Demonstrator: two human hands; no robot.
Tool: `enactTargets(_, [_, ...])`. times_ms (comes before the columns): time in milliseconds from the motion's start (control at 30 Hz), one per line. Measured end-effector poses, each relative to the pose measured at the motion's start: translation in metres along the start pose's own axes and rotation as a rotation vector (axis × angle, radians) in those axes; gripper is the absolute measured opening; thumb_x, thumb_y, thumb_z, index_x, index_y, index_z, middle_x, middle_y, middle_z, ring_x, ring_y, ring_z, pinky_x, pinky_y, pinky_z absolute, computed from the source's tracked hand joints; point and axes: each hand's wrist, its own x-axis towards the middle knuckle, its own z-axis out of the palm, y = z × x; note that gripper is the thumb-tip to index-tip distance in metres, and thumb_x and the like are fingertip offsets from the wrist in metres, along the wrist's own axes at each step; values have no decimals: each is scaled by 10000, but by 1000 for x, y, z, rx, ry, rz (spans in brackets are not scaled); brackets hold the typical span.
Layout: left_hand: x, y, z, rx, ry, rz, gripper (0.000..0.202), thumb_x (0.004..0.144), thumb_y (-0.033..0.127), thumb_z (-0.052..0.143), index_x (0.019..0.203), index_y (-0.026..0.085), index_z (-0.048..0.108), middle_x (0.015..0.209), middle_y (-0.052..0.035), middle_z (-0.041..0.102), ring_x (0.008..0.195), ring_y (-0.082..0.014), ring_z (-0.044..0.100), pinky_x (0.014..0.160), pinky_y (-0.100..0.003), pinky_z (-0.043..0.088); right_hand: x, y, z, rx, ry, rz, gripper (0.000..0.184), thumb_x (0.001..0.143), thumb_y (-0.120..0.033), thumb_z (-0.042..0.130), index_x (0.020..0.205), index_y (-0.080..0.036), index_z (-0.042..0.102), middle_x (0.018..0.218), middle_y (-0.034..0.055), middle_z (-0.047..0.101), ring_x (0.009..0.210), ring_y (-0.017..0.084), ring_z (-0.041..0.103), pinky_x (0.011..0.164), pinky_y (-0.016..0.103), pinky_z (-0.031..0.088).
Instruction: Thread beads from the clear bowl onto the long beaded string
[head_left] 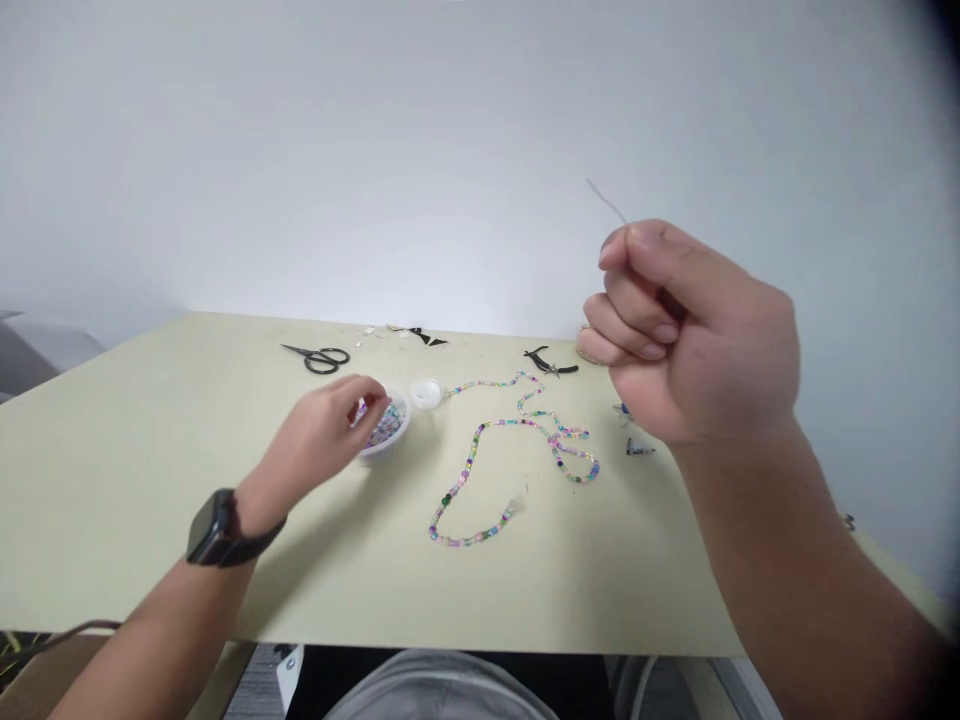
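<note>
My right hand (690, 320) is raised at the right, its thumb and forefinger pinched on a thin, pale beading thread (606, 200) whose free end sticks up to the left. My left hand (319, 425) reaches over a small white bowl (406, 425) of mixed coloured beads (386, 425). Its thumb and fingertips come together above the beads; whatever is between them is too small to make out. A long strand of multicoloured beads (469, 465) winds in loops across the table between my hands. One end of it runs to a white thread spool (427, 394).
Black-handled scissors (321, 358) lie behind my left hand, and black pliers (551, 362) near the wall. Black and white scraps (427, 337) are scattered along the back of the pale yellow table (150, 440). A small dark item (640, 447) lies below my right hand.
</note>
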Motion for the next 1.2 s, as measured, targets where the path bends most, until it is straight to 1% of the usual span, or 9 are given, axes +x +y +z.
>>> enactTargets(67, [24,-20,-11,59,-23,-37,300,980,423,462,944,193,651,878,-54,707,722,-179,596,693,-290,416,4,11,-5,14,2,37,201,960,-251,599,769,-196,634,515,-74,181,457,69,141,446,243,146])
enactTargets(167, [55,-51,-15,162,-292,-48,237,897,381,550,863,200,699,876,-59,744,700,-186,615,654,-285,407,7,40,-16,48,-1,124,177,922,-305,663,785,-195,637,518,-85,188,468,72,135,448,243,143])
enactTargets(233, [66,-65,-9,196,-342,-48,190,845,292,557,825,195,720,880,-80,753,706,-193,629,649,-288,416,4,66,-23,84,-17,190,170,900,-321,684,795,-194,642,516,-89,204,473,74,131,452,246,143])
enactTargets(433, [53,-67,24,53,-353,69,269,851,230,488,875,204,755,931,-79,761,801,-202,661,734,-298,482,-21,139,-35,111,-20,401,209,891,-341,706,789,-169,644,537,-97,224,491,67,146,468,239,142])
enactTargets(567, [44,-70,34,28,-364,98,323,843,190,460,934,212,769,994,-93,756,854,-219,662,799,-321,489,-40,170,-33,77,-11,502,254,901,-383,692,783,-165,636,556,-100,207,516,70,125,481,242,124])
enactTargets(667, [43,-73,35,30,-373,87,342,830,167,461,977,211,767,1014,-101,757,880,-228,667,800,-325,489,-50,182,-29,14,-74,573,265,908,-421,674,821,-171,650,569,-100,200,516,73,116,475,243,115])
enactTargets(767, [42,-70,35,73,-371,57,316,824,150,460,925,213,753,960,-93,756,824,-221,657,739,-317,476,-54,186,-23,-14,-115,614,284,908,-459,667,861,-180,657,571,-104,185,501,72,111,459,238,99])
enactTargets(1067, [39,-60,35,124,-406,62,324,893,159,440,928,230,754,1014,-79,740,802,-206,642,703,-306,438,-58,188,-17,-33,-124,651,335,911,-519,657,878,-187,630,579,-110,161,495,68,101,447,225,87])
enactTargets(1200, [40,-55,36,229,-277,129,352,935,141,380,977,197,726,1033,-112,718,899,-241,648,738,-328,445,-58,188,-17,-21,-123,658,314,917,-500,653,871,-191,617,573,-113,166,496,71,99,447,226,82])
